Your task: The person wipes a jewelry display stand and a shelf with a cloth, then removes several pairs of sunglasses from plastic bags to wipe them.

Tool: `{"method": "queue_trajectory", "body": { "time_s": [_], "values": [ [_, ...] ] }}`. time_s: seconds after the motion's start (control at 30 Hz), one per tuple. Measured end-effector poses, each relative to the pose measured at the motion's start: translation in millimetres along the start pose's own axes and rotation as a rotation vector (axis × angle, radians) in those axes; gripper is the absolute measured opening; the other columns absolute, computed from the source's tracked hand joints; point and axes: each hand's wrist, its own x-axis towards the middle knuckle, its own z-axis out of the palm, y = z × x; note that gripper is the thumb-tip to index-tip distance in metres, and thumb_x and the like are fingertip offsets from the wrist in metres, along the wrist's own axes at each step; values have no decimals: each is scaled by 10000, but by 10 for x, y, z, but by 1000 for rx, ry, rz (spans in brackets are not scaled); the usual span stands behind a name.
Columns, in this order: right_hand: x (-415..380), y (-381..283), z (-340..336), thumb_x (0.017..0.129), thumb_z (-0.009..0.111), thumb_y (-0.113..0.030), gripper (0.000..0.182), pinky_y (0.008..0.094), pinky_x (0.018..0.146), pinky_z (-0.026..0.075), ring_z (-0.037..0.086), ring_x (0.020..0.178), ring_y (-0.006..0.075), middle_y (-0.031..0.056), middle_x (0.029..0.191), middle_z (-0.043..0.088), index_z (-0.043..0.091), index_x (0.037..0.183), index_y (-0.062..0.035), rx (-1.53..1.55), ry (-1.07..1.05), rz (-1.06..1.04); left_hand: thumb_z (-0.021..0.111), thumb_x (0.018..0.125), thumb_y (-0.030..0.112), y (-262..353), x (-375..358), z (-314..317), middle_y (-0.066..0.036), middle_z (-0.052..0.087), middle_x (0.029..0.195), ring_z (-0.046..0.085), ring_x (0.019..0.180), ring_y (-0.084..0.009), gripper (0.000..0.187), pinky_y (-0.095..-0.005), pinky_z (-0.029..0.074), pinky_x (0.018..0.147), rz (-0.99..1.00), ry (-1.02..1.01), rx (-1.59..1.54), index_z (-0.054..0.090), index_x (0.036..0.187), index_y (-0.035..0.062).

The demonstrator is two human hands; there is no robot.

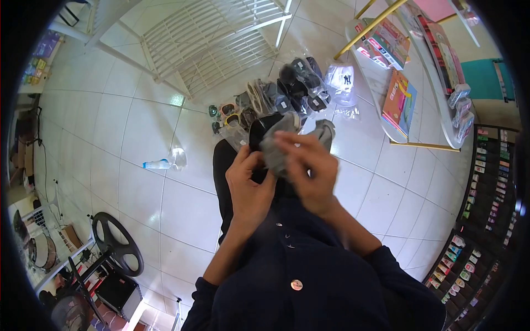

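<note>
Head view: right hand point(313, 174) grips grey cloth point(274, 156); left hand point(248, 186) beside it, hold unclear.

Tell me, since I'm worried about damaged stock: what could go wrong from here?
The right hand is blurred against the grey cloth, so its grip is hard to judge; the cloth might slip to the floor. The sunglasses lie on the tiles near the person's legs, so a shifting foot could crush them. The white cap also rests there and might get kicked.
</note>
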Motion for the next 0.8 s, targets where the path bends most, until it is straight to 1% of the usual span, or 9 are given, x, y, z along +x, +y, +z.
{"method": "queue_trajectory", "body": {
  "time_s": [0.07,0.1,0.2,0.33,0.43,0.57,0.67,0.73,0.8],
  "values": [
    [15,22,77,703,546,73,254,262,737,438,563,831,181,111,986,594,632,929,-4,-149,0,-248,640,664,63,1,-25,33,-134,564,773,566,671,-274,122,-329,400,825,32,51,8,577,733,-16],
    [40,55,73,703,546,73,254,262,737,438,563,831,181,111,986,594,632,929,-4,-148,-2,-252,627,660,52,0,-31,42,-140,568,732,555,645,-286,112,-350,388,863,65,102,15,571,730,-14],
    [109,133,39,691,565,78,258,257,713,441,563,822,190,102,959,598,642,918,-17,-156,110,-179,613,679,56,109,-90,16,-141,576,710,551,656,-312,121,-380,346,920,76,-91,177,579,776,-9],
    [122,142,27,698,575,69,221,263,718,440,562,819,195,97,926,605,646,890,-13,-114,89,-172,624,699,79,173,-57,56,-166,543,819,564,674,-312,183,-356,431,764,-21,-42,-45,569,833,-34],
    [51,147,-2,689,603,46,192,266,715,446,568,795,191,81,884,617,651,860,-25,-38,65,-168,613,709,75,153,-36,45,-180,509,866,567,715,-305,196,-343,443,681,72,-81,-4,557,852,-47],
    [150,154,-28,694,589,52,182,259,726,445,569,813,182,86,898,616,648,853,-16,15,175,-46,587,729,68,133,-49,37,-210,500,947,542,870,-320,260,-330,419,771,103,-222,130,538,955,-52],
    [125,149,44,696,583,51,187,257,718,446,568,818,175,88,906,616,649,856,-20,45,137,-77,512,790,120,-30,2,83,-207,485,1049,488,1000,-294,334,-313,366,864,255,-149,68,475,1079,-44],
    [27,93,65,690,588,51,190,257,704,447,571,801,179,86,899,619,649,854,-23,59,106,-64,433,835,180,-61,49,101,-171,466,1131,439,1070,-254,400,-310,302,934,69,-11,-424,397,1175,-27],
    [-101,53,56,683,574,72,190,257,701,442,578,780,185,114,884,615,646,843,0,0,-10,-57,359,868,199,-66,124,93,-120,474,1116,481,980,-194,414,-291,357,875,72,17,-445,343,1230,-2]
  ]
}}
